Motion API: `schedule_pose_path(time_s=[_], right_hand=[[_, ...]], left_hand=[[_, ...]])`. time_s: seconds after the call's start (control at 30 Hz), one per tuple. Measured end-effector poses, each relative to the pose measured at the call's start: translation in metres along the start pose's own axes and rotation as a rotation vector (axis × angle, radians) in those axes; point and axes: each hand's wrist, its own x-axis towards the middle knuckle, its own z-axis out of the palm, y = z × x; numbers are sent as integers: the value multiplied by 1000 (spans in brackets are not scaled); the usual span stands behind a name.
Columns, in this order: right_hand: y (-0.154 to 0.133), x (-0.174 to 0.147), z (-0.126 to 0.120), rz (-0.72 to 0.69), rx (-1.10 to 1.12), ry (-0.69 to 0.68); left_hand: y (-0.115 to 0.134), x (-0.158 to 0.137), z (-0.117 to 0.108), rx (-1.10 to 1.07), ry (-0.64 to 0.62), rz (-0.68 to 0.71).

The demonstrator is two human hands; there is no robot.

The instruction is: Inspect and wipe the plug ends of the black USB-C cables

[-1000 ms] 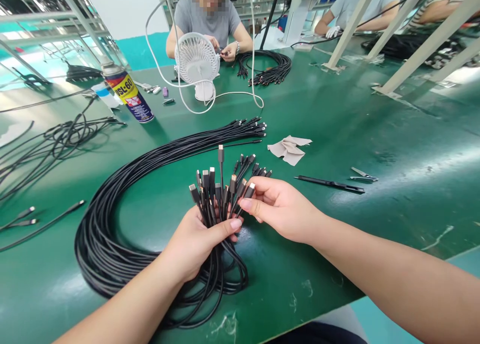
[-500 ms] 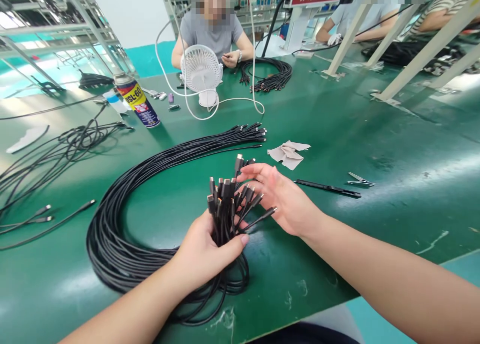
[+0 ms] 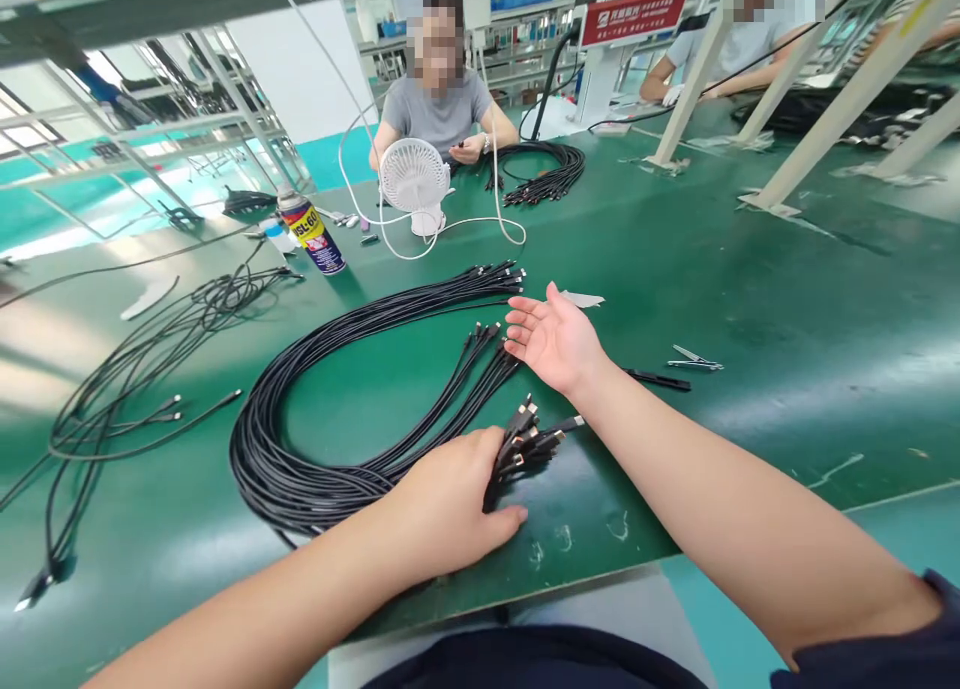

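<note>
A thick bundle of black cables (image 3: 259,449) curves in a C shape on the green table. My left hand (image 3: 457,494) is wrapped over one end of the bundle, low on the table. The plugs (image 3: 525,434) stick out past its fingers, their metal tips pointing right. My right hand (image 3: 555,344) is held palm up with its fingers stretched out and nothing in it. Just left of its fingertips, a smaller group of cable ends (image 3: 487,354) lies apart from the held plugs. The bundle's far plugs (image 3: 502,277) lie loose beyond my right hand.
A spray can (image 3: 319,239) and a white fan (image 3: 416,179) stand toward the back. Loose cables (image 3: 202,319) lie at the left. Tweezers (image 3: 696,359), a black tool (image 3: 660,379) and a paper scrap (image 3: 585,299) are at the right. A co-worker (image 3: 442,109) sits opposite beside another cable coil (image 3: 559,174).
My left hand has lowered the held plugs and tilted them rightward onto the table. A smaller group of cable ends now lies separately. My right hand has moved away from the plugs and opened.
</note>
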Motion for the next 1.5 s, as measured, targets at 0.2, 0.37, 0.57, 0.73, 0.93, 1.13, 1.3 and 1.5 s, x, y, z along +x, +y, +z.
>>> schedule_pose_path(time_s=[0.2,0.37,0.57,0.73,0.93,1.13,1.3,1.5], right_hand=[[-1,-2,5,17,-11,-35],[-2,-9,14,8,-80,-47],[-4,-6,12,-33,-310,-89],[-21,-32,25,27,-726,-347],[-18,-98,60,-34,-1951,-821],[6,-109,65,-187,-2449,-885],[9,-123,46,-204,-2525,-679],[32,-139,33,-237,-2555,-528]], left_hand=[[20,2,10,232,-59,47],[35,15,16,433,-6,35],[16,29,7,435,53,137],[-43,-19,-23,296,-24,191],[-81,-94,-7,512,97,134],[-77,-79,8,692,267,169],[-81,-62,12,757,371,148],[-74,-61,14,731,454,205]])
